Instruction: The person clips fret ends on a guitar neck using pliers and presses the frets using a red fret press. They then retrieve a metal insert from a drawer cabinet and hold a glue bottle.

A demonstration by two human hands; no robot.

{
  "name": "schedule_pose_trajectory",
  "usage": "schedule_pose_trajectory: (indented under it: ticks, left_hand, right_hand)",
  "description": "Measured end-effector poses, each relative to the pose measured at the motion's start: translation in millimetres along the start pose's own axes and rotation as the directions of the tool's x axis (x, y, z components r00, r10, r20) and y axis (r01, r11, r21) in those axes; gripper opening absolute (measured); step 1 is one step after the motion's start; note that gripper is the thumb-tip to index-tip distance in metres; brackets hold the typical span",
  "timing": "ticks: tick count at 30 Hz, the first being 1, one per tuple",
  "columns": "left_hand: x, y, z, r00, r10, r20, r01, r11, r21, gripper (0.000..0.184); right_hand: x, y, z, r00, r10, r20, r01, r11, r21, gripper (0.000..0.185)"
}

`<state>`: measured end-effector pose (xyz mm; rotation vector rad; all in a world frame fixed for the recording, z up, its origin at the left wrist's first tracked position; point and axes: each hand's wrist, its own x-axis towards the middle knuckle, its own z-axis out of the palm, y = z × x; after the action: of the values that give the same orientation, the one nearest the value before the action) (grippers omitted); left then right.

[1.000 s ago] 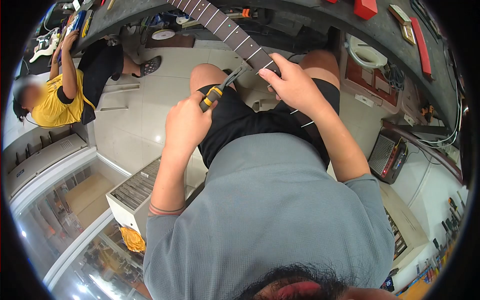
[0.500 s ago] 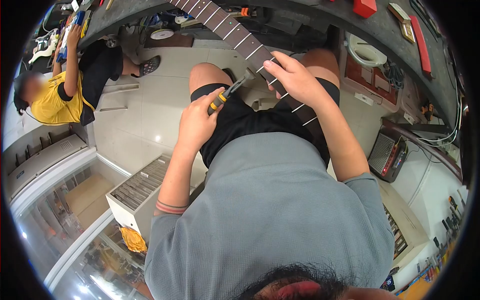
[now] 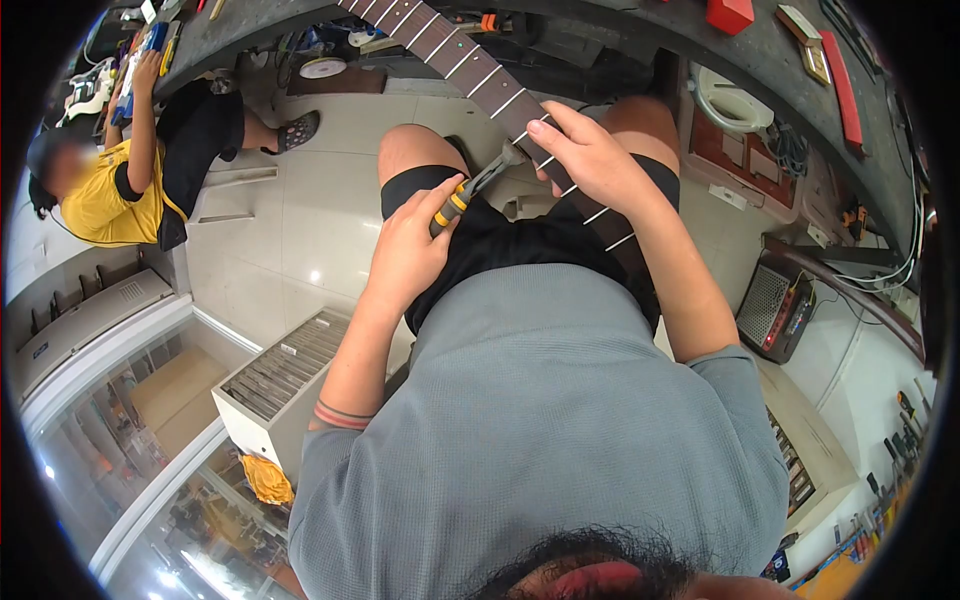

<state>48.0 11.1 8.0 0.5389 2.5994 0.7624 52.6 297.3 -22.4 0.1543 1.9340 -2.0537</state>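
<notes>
Pliers (image 3: 456,203) and L hand (image 3: 410,245) have edged right, nearer the neck (image 3: 500,98), vs. half a sec ago; neck and R hand (image 3: 592,168) look approx. unmoved. Far L from where I stand, a co-worker in yellow (image 3: 115,200) has both arms up to things on the table there. Next across, L hand: fingers laid over the yellow-and-black grip, closed round it but fairly straight, so prob. a light hold; tool head pokes out past them, up and R. Can't tell if the pliers' own tips are parted. Head sits just beside the neck's near edge; contact's unclear. Step in hand, I'd judge, is setting pliers to that edge; next move calls for squaring the tips and keeping the neck steady before any squeeze. Neck slants from top centre down R, fretted face up, passing under R hand: thumb across the face, other fingers round the edges, partly hidden, w/ a firm-looking grip. Beyond, top R, a red block (image 3: 731,15) rests on the dark table (image 3: 765,62).
</notes>
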Motion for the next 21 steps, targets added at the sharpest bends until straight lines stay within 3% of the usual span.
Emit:
schedule_pose_trajectory:
  ticks: [11, 17, 20, 21]
  left_hand:
    - [0.6, -1.9, 0.1, 1.000, 0.011, -0.024, -0.012, 0.999, -0.053, 0.048]
    - [7.9, -16.4, -9.3, 0.998, -0.002, -0.065, 0.001, 1.000, -0.028, 0.042]
    - [14.2, -31.3, -10.3, 0.989, 0.074, -0.129, -0.071, 0.997, 0.027, 0.035]
    - [16.7, -32.9, -14.0, 0.995, 0.051, -0.084, -0.047, 0.998, 0.047, 0.033]
  right_hand:
    - [4.7, -4.7, 4.7, 1.000, -0.031, -0.003, 0.031, 0.999, -0.008, 0.036]
    - [19.3, -21.4, 19.8, 0.997, -0.057, -0.052, 0.048, 0.986, -0.161, 0.037]
    - [31.7, -20.4, 24.4, 0.996, -0.079, -0.041, 0.070, 0.977, -0.200, 0.038]
    - [35.0, -20.7, 26.1, 0.996, -0.079, -0.043, 0.068, 0.977, -0.200, 0.038]
